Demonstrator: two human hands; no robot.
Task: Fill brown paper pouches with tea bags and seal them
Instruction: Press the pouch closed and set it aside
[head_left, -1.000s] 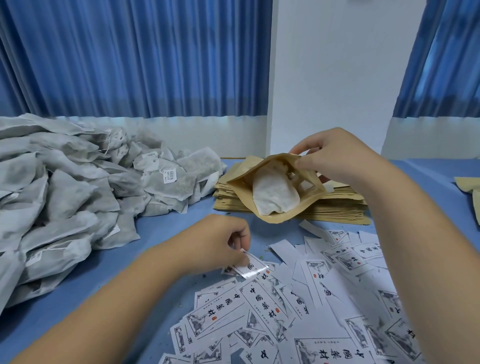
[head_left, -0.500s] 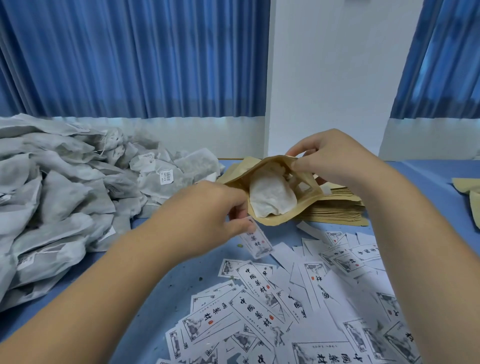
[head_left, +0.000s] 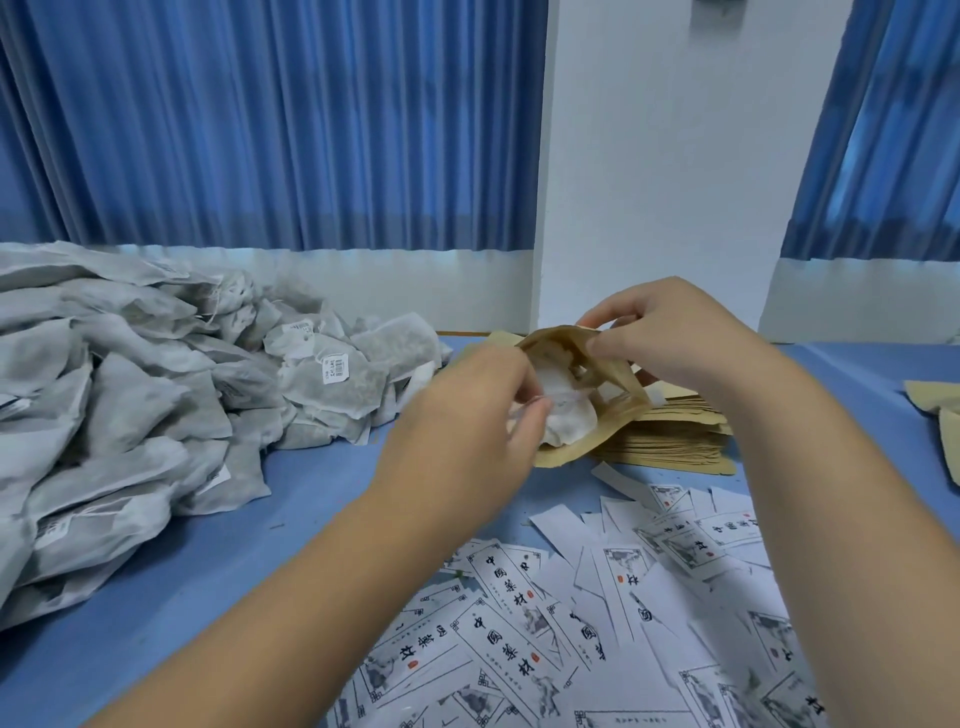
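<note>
Above the far-centre table (head_left: 311, 493): right hand (head_left: 670, 338) pinches the rim of a crinkled brown pouch (head_left: 621, 413), soft white tea bag (head_left: 569, 423) inside. Left hand (head_left: 467, 415) curls at the mouth, grip unclear. Bare blue strip between left bag heap (head_left: 130, 405) and near printed slips (head_left: 597, 623).

The pouch (head_left: 621, 415) sat between the two hands, with the right hand (head_left: 675, 343) pinching its far rim, the left hand (head_left: 467, 415) at its mouth and a tea bag (head_left: 569, 423) tucked inside. Way off to the left of the left hand was the heap of tea bags (head_left: 156, 395) on the table (head_left: 270, 519). A stack of flat pouches (head_left: 675, 439) lay right under the right hand. Closer to the person than both hands, paper slips (head_left: 597, 623) were scattered around, mostly beneath the right forearm.
</note>
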